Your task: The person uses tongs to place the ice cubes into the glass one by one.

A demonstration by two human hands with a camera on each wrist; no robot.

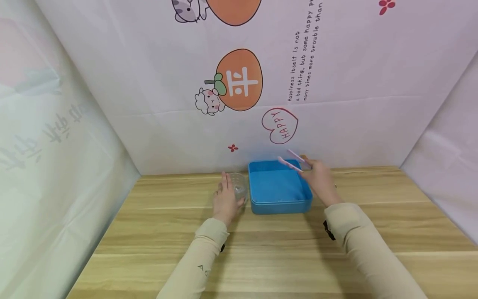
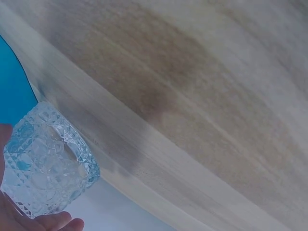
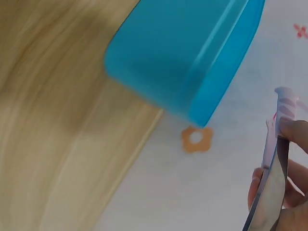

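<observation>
In the head view my left hand (image 1: 224, 203) holds a clear cut-glass cup (image 1: 240, 185) just left of a blue plastic box (image 1: 281, 208). The left wrist view shows the patterned glass cup (image 2: 48, 163) tilted, with my thumb on one side and fingers on the other. My right hand (image 1: 322, 182) grips a pair of tongs (image 1: 290, 164) at the box's right side. The pale pink ends of the tongs are spread apart above the box. In the right wrist view the thumb and fingers pinch the metal arms of the tongs (image 3: 270, 190).
The open blue box sits on a wood-grain table (image 1: 168, 249) close to the back wall. A white printed cloth (image 1: 164, 137) covers the wall behind, and more white cloth hangs at both sides.
</observation>
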